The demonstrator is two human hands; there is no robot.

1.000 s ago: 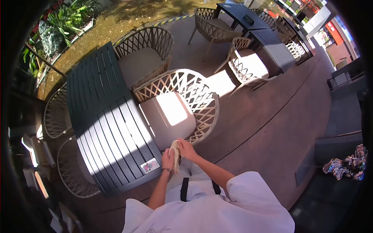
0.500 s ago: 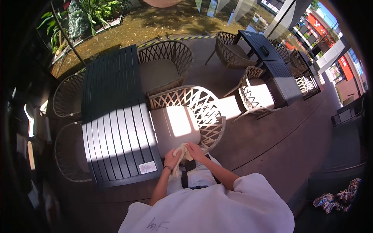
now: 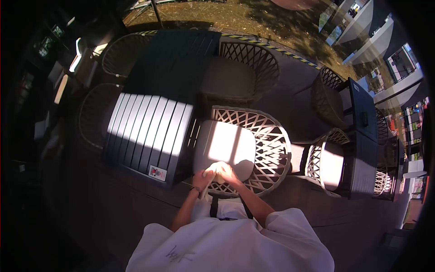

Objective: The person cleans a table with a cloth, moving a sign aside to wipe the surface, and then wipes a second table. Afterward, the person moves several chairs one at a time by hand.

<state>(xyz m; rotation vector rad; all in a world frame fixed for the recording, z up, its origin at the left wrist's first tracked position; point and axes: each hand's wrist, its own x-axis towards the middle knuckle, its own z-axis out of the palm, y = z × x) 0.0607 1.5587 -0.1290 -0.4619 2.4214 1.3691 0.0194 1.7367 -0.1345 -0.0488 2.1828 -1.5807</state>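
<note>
A pale cloth [image 3: 218,169] is bunched between my two hands, in front of my waist and close to the near edge of a chair's seat. My left hand [image 3: 201,178] is closed on its left side, and part of the cloth hangs below. My right hand [image 3: 228,174] grips the other side. The woven chair [image 3: 272,145] has a light cushion [image 3: 226,143] lit by the sun. Left of it stands a dark slatted table [image 3: 149,127] with a printed card [image 3: 157,172] at its near corner.
Another woven chair [image 3: 267,68] stands beyond the nearest one. More chairs [image 3: 97,113] line the table's left side. At the right are a further chair [image 3: 328,163] and dark tables [image 3: 364,158]. Yellow-and-black tape [image 3: 272,46] runs along the floor's far edge.
The view has turned, so the tables and chairs appear further right and differently angled. My body is now closer to the chair. Both hands still hold the cloth.
</note>
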